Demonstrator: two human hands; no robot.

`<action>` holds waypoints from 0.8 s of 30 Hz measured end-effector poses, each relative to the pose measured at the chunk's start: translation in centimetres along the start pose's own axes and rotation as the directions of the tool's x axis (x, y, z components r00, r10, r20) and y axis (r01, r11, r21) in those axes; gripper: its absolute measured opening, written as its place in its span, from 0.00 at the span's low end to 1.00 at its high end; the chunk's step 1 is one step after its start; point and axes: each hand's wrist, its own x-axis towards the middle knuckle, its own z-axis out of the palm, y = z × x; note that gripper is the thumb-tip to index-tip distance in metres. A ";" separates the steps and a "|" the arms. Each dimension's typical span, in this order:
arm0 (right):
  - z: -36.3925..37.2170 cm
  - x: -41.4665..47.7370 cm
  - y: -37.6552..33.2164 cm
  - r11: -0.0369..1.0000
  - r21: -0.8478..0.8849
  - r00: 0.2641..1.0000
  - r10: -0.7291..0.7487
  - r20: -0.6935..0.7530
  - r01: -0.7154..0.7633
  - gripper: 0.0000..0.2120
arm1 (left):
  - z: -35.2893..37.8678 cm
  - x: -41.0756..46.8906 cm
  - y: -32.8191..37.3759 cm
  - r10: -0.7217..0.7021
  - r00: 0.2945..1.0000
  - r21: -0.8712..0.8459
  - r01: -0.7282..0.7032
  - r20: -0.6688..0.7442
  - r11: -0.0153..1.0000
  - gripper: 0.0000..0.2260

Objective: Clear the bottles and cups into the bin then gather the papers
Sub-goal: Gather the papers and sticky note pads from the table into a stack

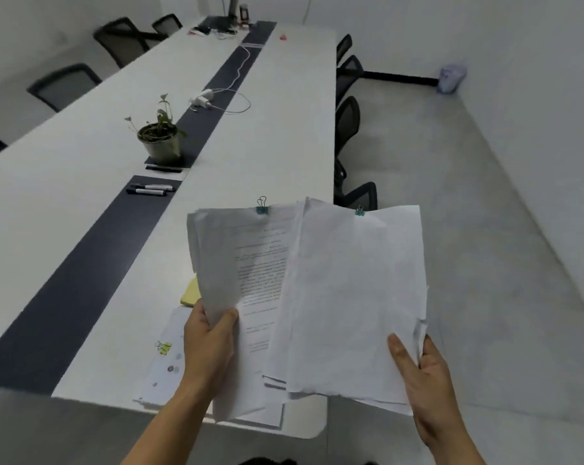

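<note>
No bottles or cups show on the table. The left hand and right hand each grip papers. One clipped sheaf lies ungathered at the table's near end.

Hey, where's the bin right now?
In the head view, the bin stands on the floor at the upper right, by the far wall, past the chairs along the table's right side.

On table centre strip: potted plant; markers before it; charger behind; bin on floor, far right.
</note>
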 end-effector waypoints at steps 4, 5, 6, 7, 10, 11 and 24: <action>1.1 7.2 0.7 0.998 -0.057 0.964 0.045 0.262 -0.031 0.11 | 1.6 -0.2 -2.2 -0.080 0.966 -0.050 0.070 -0.244 0.996 0.09; 1.5 9.0 1.0 0.996 -0.074 0.941 0.069 0.332 -0.046 0.12 | 2.1 -0.6 -3.0 -0.120 0.941 -0.077 0.101 -0.316 0.992 0.10; 1.7 10.7 1.3 0.993 -0.097 0.911 0.097 0.400 -0.063 0.12 | 2.7 -1.3 -3.8 -0.169 0.907 -0.120 0.133 -0.385 0.984 0.11; 1.9 12.2 1.6 0.990 -0.120 0.879 0.125 0.461 -0.078 0.13 | 3.3 -2.1 -4.5 -0.224 0.864 -0.177 0.159 -0.450 0.971 0.11; 2.6 15.7 1.4 0.976 -0.196 0.766 0.197 0.611 -0.094 0.23 | 5.4 -4.5 -6.4 -0.366 0.729 -0.327 0.204 -0.578 0.923 0.14; 2.9 16.6 1.2 0.969 -0.233 0.728 0.222 0.649 -0.088 0.26 | 6.0 -5.1 -7.2 -0.411 0.690 -0.369 0.219 -0.596 0.903 0.14; 6.3 20.3 1.5 0.886 -0.453 0.642 0.293 0.708 0.095 0.12 | 3.9 -1.0 -16.6 -0.591 0.496 -0.512 0.302 -0.637 0.804 0.15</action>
